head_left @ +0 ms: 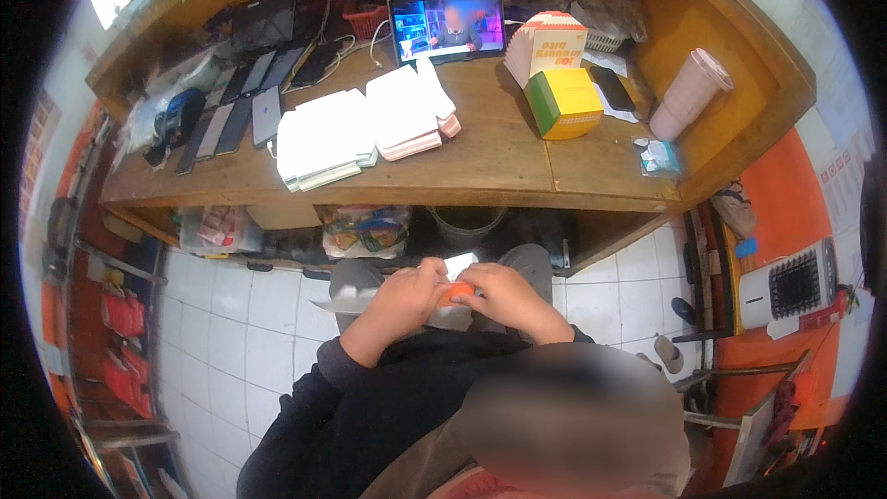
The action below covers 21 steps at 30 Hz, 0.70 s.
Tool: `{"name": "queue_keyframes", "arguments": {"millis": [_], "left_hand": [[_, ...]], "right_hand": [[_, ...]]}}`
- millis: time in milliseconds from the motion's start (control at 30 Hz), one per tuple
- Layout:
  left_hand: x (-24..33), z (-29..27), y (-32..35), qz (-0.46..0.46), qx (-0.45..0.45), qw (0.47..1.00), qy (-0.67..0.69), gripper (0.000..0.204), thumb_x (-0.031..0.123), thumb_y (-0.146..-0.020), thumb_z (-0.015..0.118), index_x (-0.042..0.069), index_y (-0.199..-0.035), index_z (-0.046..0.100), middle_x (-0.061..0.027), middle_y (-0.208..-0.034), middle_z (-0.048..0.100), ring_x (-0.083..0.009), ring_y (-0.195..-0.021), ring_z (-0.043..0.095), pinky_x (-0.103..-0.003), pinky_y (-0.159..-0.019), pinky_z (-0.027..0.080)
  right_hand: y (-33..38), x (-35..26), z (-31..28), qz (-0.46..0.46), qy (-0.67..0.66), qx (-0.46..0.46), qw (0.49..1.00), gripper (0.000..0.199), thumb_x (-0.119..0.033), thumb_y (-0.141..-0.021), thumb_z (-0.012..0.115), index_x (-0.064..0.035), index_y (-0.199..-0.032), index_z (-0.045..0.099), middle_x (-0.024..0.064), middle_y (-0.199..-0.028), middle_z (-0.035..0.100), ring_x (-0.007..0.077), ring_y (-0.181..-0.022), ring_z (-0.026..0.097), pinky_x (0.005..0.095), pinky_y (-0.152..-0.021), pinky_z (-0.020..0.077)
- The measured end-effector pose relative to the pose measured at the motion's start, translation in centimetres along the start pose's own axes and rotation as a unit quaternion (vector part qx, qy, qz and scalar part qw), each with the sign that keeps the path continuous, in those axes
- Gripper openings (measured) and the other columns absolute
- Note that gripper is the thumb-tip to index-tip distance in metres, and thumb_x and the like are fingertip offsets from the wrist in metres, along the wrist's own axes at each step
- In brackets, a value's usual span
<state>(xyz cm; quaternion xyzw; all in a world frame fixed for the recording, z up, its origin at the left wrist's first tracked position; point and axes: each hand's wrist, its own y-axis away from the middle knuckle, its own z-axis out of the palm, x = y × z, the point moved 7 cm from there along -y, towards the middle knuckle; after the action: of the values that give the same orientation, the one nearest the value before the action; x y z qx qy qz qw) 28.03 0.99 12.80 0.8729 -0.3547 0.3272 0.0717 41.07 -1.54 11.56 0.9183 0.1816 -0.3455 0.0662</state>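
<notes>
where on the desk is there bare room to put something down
Bare desk shows between the white stacks and the yellow-green box, running to its front edge. A smaller patch lies between that box and the teal packet. Phones crowd the left; a screen and red basket, the back.

a lit screen (448, 26) stands on the wooden desk (499, 152), near a red basket (363, 18). a pink tumbler (686, 97) is near a black phone (612, 90), and white tiles (212, 328) cover the floor below.

The white piece (460, 264) held looks like smooth card, the desk (480, 162) wood, the floor (217, 323) glossy tile.
</notes>
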Motion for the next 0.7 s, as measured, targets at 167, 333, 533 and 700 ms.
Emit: {"name": "queue_keyframes", "arguments": {"millis": [167,333,533,700], "left_hand": [[-4.4,-1.2,3.2,-0.063,-0.036,0.995,-0.066,0.04,0.03,-0.08,0.071,0.015,-0.115,0.058,-0.0128,-0.089,0.068,-0.0341,-0.083,0.065,-0.043,-0.069,0.051],[-6.2,-1.3,4.1,-0.146,-0.056,0.982,-0.107,0.016,0.029,-0.079,0.069,0.015,-0.087,0.071,-0.0113,-0.078,0.067,-0.0326,-0.079,0.065,-0.044,-0.067,0.05],[-6.8,-1.0,3.5,-0.182,-0.069,0.972,-0.132,0.019,0.031,-0.078,0.067,0.015,-0.087,0.071,-0.0123,-0.079,0.067,-0.0344,-0.078,0.064,-0.044,-0.067,0.05],[-7.5,-1.5,3.7,-0.198,-0.03,0.974,-0.103,0.018,0.03,-0.077,0.066,0.013,-0.081,0.071,-0.0126,-0.078,0.067,-0.0349,-0.077,0.064,-0.045,-0.066,0.05]], "right_hand": [[0.3,3.7,1.8,0.062,-0.167,0.063,0.982,0.017,-0.023,-0.083,0.066,-0.0084,-0.092,0.068,0.0086,-0.087,0.06,0.0291,-0.09,0.058,0.0407,-0.079,0.0457],[0.1,1.8,3.1,0.021,0.104,0.053,0.993,0.017,-0.02,-0.081,0.069,-0.0104,-0.095,0.068,0.0047,-0.097,0.061,0.0259,-0.112,0.05,0.0492,-0.097,0.0346],[-2.4,-0.1,6.1,-0.079,0.029,0.035,0.996,0.014,-0.025,-0.088,0.059,-0.0199,-0.1,0.063,0.0024,-0.086,0.062,0.0231,-0.086,0.061,0.0435,-0.08,0.0375],[-2.4,-1.2,5.1,-0.138,0.065,0.082,0.985,0.007,-0.02,-0.085,0.06,-0.0209,-0.091,0.063,-0.0021,-0.085,0.059,0.0191,-0.085,0.059,0.0415,-0.08,0.0375]]}}
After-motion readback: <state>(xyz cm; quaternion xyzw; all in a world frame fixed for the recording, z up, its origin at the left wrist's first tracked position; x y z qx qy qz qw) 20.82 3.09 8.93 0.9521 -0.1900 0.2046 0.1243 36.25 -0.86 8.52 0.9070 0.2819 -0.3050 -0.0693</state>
